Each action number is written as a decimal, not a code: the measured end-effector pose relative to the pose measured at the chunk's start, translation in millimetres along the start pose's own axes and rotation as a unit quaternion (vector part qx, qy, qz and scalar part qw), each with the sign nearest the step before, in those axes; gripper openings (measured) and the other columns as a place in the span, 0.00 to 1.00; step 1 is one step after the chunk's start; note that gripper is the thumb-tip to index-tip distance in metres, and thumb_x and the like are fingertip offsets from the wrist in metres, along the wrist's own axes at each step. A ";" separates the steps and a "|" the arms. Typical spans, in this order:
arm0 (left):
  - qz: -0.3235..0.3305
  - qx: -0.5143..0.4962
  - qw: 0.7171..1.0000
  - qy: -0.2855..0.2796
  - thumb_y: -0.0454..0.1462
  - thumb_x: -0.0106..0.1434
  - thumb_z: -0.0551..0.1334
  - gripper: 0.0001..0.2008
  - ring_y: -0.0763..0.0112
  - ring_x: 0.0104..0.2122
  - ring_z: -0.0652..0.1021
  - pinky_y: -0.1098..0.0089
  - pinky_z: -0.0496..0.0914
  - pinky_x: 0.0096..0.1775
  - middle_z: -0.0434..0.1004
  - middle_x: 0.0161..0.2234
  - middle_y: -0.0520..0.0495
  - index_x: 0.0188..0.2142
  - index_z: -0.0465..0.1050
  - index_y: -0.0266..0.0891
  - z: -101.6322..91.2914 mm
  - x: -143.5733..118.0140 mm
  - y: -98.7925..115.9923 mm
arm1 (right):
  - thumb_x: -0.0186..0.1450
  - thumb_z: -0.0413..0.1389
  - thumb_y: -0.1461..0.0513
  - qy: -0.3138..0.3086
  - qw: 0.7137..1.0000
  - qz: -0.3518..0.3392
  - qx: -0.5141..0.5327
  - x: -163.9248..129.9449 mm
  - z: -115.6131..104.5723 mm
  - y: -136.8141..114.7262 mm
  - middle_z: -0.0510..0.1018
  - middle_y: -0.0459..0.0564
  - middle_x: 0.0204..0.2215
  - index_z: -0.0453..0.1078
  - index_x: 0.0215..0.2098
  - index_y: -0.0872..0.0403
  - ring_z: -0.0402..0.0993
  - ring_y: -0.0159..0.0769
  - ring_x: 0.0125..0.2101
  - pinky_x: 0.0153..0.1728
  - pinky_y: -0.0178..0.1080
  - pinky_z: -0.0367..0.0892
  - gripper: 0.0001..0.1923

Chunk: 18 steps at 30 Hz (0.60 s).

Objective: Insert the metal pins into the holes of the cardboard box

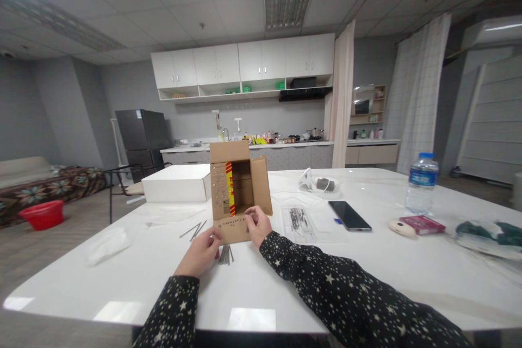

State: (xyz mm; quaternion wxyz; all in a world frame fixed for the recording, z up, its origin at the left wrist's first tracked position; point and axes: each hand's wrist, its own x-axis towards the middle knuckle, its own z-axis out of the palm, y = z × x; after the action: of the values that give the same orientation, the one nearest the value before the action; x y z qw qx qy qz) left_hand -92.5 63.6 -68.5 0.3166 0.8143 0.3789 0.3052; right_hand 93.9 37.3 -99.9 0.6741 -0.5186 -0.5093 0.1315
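Note:
An open cardboard box [221, 190] stands on the table with its flaps spread. Its front flap [234, 235] hangs toward me and carries a row of small dark dots. My left hand [200, 253] is closed on the left edge of this flap. At the right end of the row, my right hand [256, 224] pinches with thumb and forefinger; whatever is between the fingertips is too small to make out. Several long nails [225, 255] show just below the flap's front edge. A few more nails [196, 229] lie loose on the table, left of the box.
Right of the box lies a clear plastic case [299, 223] of small metal pieces, then a phone [349, 216]. A water bottle [422, 185] and a dark red box [424, 224] stand farther right. Behind on the left is a white box [177, 184]; crumpled plastic [108, 246] lies nearer.

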 end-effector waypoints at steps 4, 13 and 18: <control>-0.006 0.003 1.000 -0.005 0.39 0.54 0.52 0.05 0.71 0.19 0.70 0.70 0.63 0.26 0.70 0.16 0.55 0.30 0.62 0.41 -0.5 -0.6 1.5 | 0.60 0.51 0.59 -0.003 1.000 -0.007 -0.014 -0.1 -0.5 0.4 0.67 0.39 0.13 0.66 0.34 0.53 0.66 0.30 0.16 0.20 0.31 0.61 0.07; -0.004 0.014 1.000 -0.002 0.39 0.55 0.51 0.06 0.71 0.19 0.71 0.70 0.62 0.26 0.70 0.16 0.55 0.31 0.62 0.41 0.4 -0.7 -0.2 | 0.59 0.51 0.61 -0.010 0.998 0.023 -0.059 1.9 -1.9 3.9 0.69 0.39 0.14 0.67 0.33 0.53 0.68 0.30 0.16 0.21 0.31 0.61 0.05; 0.001 0.014 1.000 -0.002 0.39 0.55 0.51 0.06 0.71 0.19 0.71 0.70 0.62 0.26 0.71 0.17 0.54 0.31 0.63 0.41 0.6 0.4 -2.5 | 0.58 0.51 0.62 -0.010 0.997 0.031 -0.072 1.5 -2.9 2.5 0.69 0.40 0.14 0.67 0.33 0.53 0.68 0.30 0.17 0.22 0.31 0.61 0.05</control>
State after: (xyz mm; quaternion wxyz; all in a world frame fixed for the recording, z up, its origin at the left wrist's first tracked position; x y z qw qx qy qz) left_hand -92.9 65.1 -70.7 0.3058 0.8197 0.3817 0.2983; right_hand 97.7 37.8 -101.0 0.6251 -0.5801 -0.5081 0.1207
